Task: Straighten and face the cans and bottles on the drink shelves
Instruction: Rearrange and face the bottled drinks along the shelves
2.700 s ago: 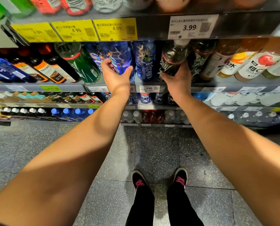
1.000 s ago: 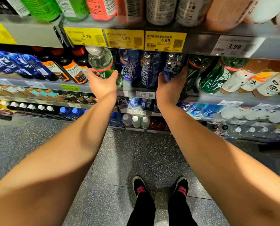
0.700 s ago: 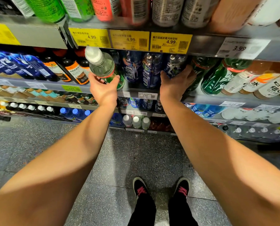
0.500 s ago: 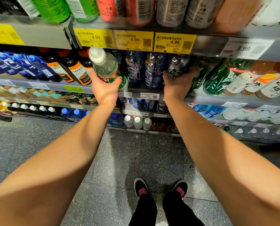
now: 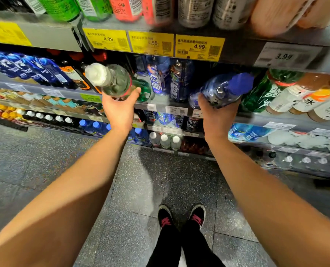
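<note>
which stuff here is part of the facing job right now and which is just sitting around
In hand now:
- left hand holds the white-capped green bottle
- right hand holds the blue-capped bottle
- their shelf

Sitting around:
- yellow price tags
- cans above
- lower-shelf bottles

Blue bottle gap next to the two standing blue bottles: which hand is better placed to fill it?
Right, probably. The right hand holds the blue-capped bottle beside that gap; the left hand holds a white-capped green bottle further left.
</note>
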